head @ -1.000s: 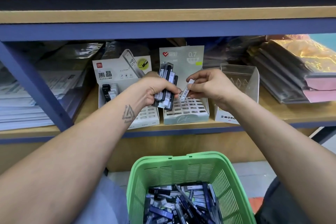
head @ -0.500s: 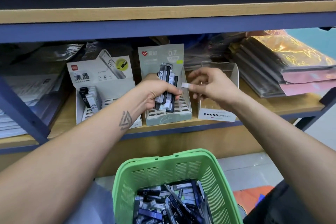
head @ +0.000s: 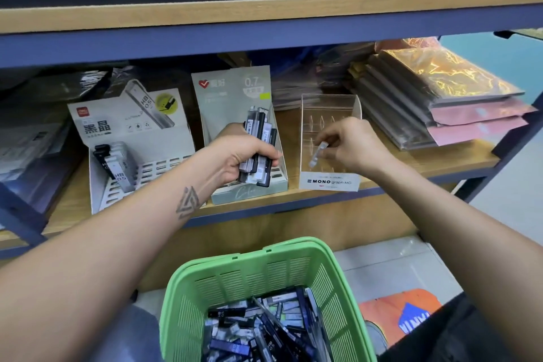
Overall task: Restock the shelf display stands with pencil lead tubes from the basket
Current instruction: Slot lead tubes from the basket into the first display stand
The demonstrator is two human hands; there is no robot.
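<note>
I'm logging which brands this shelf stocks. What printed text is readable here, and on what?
"黑晶", "HB 0.5": white cardboard display stand.
"0.7": grey-green cardboard display stand; its brand is blurred.
"MONO graph MG": clear acrylic display stand.
"HB 0.5": clear lead tube in the white stand.
Basket tube labels: unreadable.

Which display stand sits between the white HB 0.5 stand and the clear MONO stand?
In the head view, the grey-green 0.7 stand sits there, with the left hand gripping a bundle of lead tubes before it.
</note>
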